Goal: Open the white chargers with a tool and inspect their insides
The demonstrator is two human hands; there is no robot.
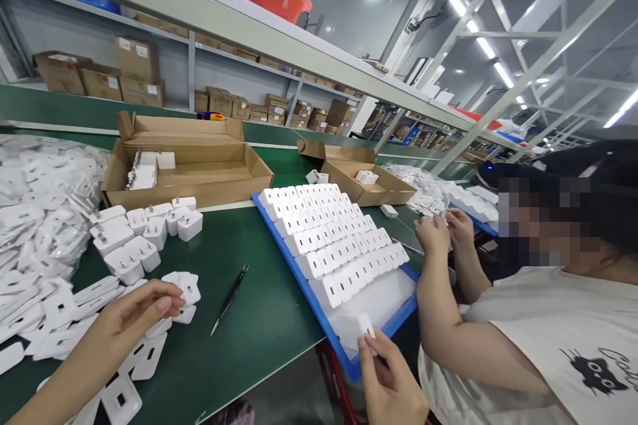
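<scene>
My right hand pinches a white charger between thumb and fingers over the near end of a blue-rimmed tray. Rows of white chargers, each with a small dark port slot, stand in that tray. Over the left of the bench, my left hand has half-curled fingers, with the thumb a little apart. Its fingertips are at the edge of a white cover plate with a small hole. More loose white cover plates lie beneath and around this hand. Behind it, several chargers with metal prongs are grouped.
Black tweezers lie on the green bench. A plastic bag of white parts is at far left. Open cardboard boxes stand behind. At right, a co-worker handles a small part beside the tray.
</scene>
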